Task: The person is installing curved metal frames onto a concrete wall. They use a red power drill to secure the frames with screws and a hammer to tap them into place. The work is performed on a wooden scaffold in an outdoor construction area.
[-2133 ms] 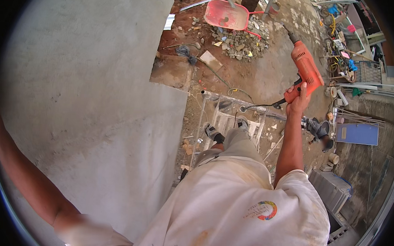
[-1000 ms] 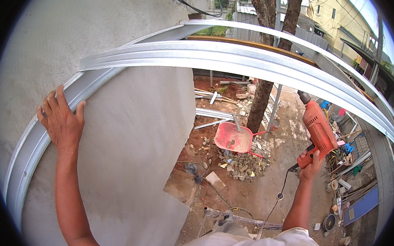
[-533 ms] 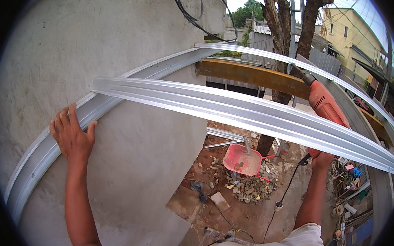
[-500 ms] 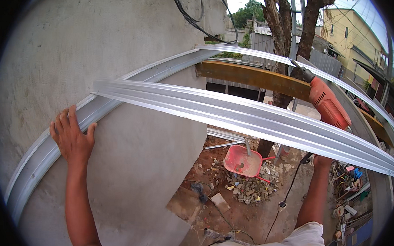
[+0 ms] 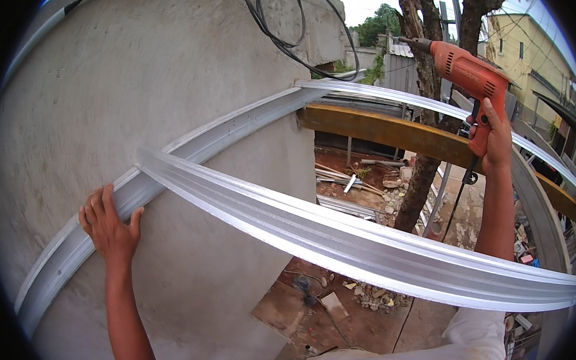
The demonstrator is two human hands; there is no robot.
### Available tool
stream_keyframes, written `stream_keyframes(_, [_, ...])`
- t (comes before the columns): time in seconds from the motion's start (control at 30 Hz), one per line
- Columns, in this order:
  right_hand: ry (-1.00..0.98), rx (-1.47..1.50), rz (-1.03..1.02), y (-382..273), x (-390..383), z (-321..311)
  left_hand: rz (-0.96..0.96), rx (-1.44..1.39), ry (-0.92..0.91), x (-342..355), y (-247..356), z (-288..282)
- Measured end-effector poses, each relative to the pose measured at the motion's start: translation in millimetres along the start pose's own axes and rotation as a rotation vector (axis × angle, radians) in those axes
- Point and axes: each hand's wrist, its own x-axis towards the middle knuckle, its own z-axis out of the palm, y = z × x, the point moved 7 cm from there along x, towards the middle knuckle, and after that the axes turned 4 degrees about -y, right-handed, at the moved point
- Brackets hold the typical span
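Observation:
My left hand (image 5: 111,226) rests on the upper edge of a metal channel (image 5: 228,136) that runs along the wall, its fingers stretched out and thumb apart. In my right hand (image 5: 495,135) is a red power drill (image 5: 473,71), gripped by its handle and raised, its bit pointing left. Its black cord (image 5: 456,205) hangs down behind a long silvery metal profile (image 5: 337,233). That profile crosses in front of me, its left end on the wall channel close to my left hand. My right forearm is partly hidden behind it.
A rough grey wall (image 5: 84,97) fills the left side. Farther off, a brown beam (image 5: 395,132) and a thin metal profile (image 5: 403,97) span the opening, with a tree trunk (image 5: 417,193) beyond. Black cables (image 5: 269,39) hang above. Rubble (image 5: 379,299) lies far below on the ground.
My right hand has come up from behind the near profile, raising the drill and turning its bit leftward. The left hand stays on the channel. The view has shifted, hiding the red wheelbarrow.

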Motion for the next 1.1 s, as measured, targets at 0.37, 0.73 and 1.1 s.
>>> stream_keyframes(0.37, [-0.08, -0.119, 0.039, 9.1, 50.0, 33.5, 0.029, 0.028, 0.065, -0.4, -2.6, 3.5])
stream_keyframes(0.73, [-0.294, -0.393, -0.041, 25.1, 154.8, 141.0, 0.023, 0.027, 0.07, -1.3, -0.2, 6.1])
stream_keyframes(1.1, [-0.459, -0.561, 0.042, 99.2, 222.7, 271.3, 0.045, 0.079, 0.068, -2.0, 1.9, 6.0])
